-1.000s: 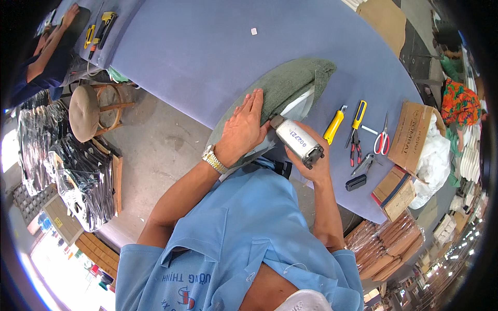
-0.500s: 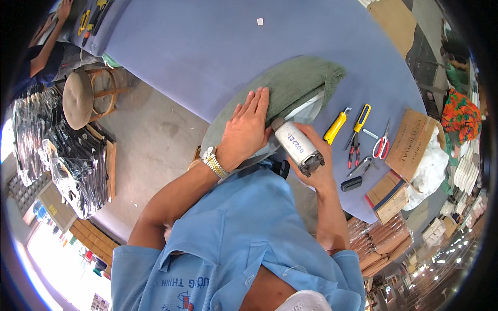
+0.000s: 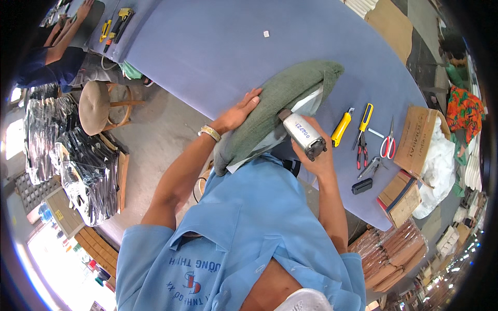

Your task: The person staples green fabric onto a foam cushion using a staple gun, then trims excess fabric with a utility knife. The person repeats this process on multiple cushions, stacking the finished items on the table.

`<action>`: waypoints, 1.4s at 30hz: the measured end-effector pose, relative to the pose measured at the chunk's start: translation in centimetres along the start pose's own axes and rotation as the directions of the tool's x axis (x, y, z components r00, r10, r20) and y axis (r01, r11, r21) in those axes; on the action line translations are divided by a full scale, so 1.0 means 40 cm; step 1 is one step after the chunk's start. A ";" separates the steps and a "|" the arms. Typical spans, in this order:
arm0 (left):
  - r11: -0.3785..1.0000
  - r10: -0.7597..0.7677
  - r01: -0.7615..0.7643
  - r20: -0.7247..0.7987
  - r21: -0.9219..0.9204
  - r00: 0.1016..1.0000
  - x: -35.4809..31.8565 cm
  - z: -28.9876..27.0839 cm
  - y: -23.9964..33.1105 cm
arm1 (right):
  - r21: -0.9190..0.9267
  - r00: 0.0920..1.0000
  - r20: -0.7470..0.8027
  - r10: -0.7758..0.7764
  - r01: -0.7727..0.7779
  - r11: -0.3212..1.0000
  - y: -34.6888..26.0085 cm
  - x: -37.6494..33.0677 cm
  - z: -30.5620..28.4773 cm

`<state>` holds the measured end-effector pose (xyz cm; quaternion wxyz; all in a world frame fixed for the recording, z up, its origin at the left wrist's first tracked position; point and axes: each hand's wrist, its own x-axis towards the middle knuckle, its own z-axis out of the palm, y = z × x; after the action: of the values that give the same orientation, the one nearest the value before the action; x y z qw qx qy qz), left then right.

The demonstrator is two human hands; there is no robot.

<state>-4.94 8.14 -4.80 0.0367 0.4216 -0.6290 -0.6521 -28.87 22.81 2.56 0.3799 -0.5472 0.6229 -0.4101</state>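
Note:
A green fabric-covered seat cushion (image 3: 277, 98) stands tilted at the table's near edge, against my front. Its pale underside faces my right. My left hand (image 3: 241, 110) holds the cushion's far-left side, fingers along the green fabric and thumb near its upper edge. My right hand (image 3: 315, 150) is closed round a staple gun (image 3: 302, 133) with a light grey rounded body. The gun's nose meets or nearly meets the cushion where green cloth borders the underside; exact contact cannot be made out.
Right of the cushion lie a yellow cutter (image 3: 342, 127), a yellow-handled screwdriver (image 3: 365, 116), red-handled pliers (image 3: 362, 153), red-handled scissors (image 3: 388, 146) and a black-handled tool (image 3: 362, 185). A cardboard box (image 3: 416, 140) stands beyond. Left are a round stool (image 3: 95, 108) and another person's arm (image 3: 65, 39).
The cushion has tipped up more onto its edge. My left hand has slid from its top face to its left side. The staple gun has shifted slightly right, still in my right hand.

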 end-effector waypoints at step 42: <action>0.801 0.308 -0.102 -0.260 0.589 0.915 -0.120 0.143 0.160 | 0.010 1.000 -0.019 -0.009 0.009 1.000 -0.005 -0.033 0.017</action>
<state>-8.37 14.11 2.22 0.0909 0.4485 -0.8195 -0.3451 -28.04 24.03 2.53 0.3749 -0.5443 0.6219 -0.4201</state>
